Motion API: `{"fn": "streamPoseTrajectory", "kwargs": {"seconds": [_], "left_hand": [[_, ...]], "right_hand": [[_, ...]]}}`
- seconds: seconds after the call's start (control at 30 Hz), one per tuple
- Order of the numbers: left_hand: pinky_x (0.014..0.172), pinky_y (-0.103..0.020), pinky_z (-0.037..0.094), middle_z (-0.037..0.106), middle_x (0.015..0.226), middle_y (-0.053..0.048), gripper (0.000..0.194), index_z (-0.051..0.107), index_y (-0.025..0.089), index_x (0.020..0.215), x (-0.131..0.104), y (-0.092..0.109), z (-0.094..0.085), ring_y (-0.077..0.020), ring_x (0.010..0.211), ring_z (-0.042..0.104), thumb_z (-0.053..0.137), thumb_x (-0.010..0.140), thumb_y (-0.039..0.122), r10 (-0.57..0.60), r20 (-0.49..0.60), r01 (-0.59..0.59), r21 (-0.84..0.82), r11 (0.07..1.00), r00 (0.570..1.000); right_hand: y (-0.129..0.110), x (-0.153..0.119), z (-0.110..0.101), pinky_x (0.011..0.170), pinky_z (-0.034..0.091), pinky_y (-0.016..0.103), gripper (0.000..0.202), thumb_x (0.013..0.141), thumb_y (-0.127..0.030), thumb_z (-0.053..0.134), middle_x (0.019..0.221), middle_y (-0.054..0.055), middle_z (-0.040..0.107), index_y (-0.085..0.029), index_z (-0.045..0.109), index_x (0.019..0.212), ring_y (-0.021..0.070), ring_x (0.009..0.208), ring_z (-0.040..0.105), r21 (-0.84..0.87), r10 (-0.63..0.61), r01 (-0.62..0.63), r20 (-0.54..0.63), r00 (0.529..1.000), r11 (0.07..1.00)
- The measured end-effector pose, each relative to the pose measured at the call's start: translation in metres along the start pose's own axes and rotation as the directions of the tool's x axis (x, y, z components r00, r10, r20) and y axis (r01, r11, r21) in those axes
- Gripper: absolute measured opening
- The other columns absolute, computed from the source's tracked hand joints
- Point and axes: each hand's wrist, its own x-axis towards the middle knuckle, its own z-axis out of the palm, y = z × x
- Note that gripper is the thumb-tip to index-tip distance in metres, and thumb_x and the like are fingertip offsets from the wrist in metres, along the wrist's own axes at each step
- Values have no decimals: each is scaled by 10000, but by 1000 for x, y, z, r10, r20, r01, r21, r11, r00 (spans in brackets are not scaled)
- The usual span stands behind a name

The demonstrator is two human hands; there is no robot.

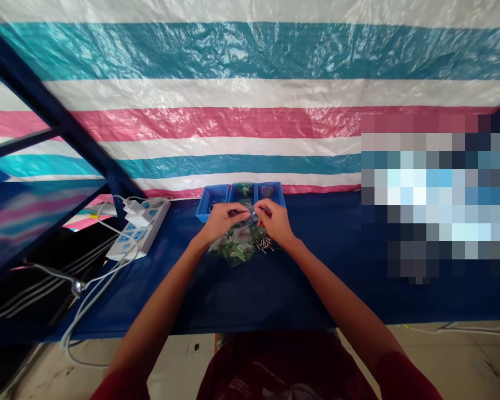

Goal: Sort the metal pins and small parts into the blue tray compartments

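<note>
My left hand [226,218] and my right hand [274,219] meet above the middle of the blue table. Their fingertips pinch what looks like a small clear plastic bag [253,212], partly covered by the fingers. Under the hands lies a heap of clear packets with green pieces [238,249]. A loose pile of metal screws or pins [265,243] lies just below my right hand. Behind the hands stand three blue bins: the left bin [213,194] holds a few thin pieces, the middle bin green pieces [245,189], the right bin small brownish items [266,191].
A white power strip [144,228] with a plugged-in charger [138,215] and loose white cables [81,311] occupies the table's left end. A striped plastic sheet [241,122] hangs behind the table [254,300]. Dark metal frame bars [73,136] slant at left. A pixelated area covers the right.
</note>
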Motion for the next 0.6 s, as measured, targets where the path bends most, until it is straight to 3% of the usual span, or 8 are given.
{"fn": "streamPoseTrajectory", "kwargs": {"seconds": [0.2,0.33,0.43,0.6], "left_hand": [[615,-250,480,715,708,-34,204,730,158,759,-4,-5,6,-151,649,626,700,777,360,-9,16,10,-51,999,1000],[628,-250,482,702,764,-32,246,739,171,921,-3,-3,8,-150,680,620,707,777,367,-15,-130,1,-112,994,991],[631,-246,494,686,758,-25,309,715,178,1008,-6,-2,12,-148,682,622,719,779,386,-55,-202,10,-215,976,978],[571,-249,503,663,679,-12,286,701,175,1002,-16,-6,18,-149,629,618,721,786,362,-142,-162,52,-464,884,976]], "right_hand": [[4,-4,-1,531,483,257,105,841,-273,562,773,-5,632,-206,596,914,121,502,590,-31,12,-11,49,999,999],[-2,-1,-2,550,495,263,233,868,-244,540,779,-17,620,-231,570,1099,120,499,593,-38,-26,27,45,999,999],[1,-4,-2,579,511,272,193,919,-248,474,791,1,630,-228,604,1060,121,519,593,-49,-78,81,70,995,995],[13,-14,0,649,536,289,309,953,-207,384,911,57,666,-208,667,1079,137,633,628,-110,-230,249,156,961,962]]}}
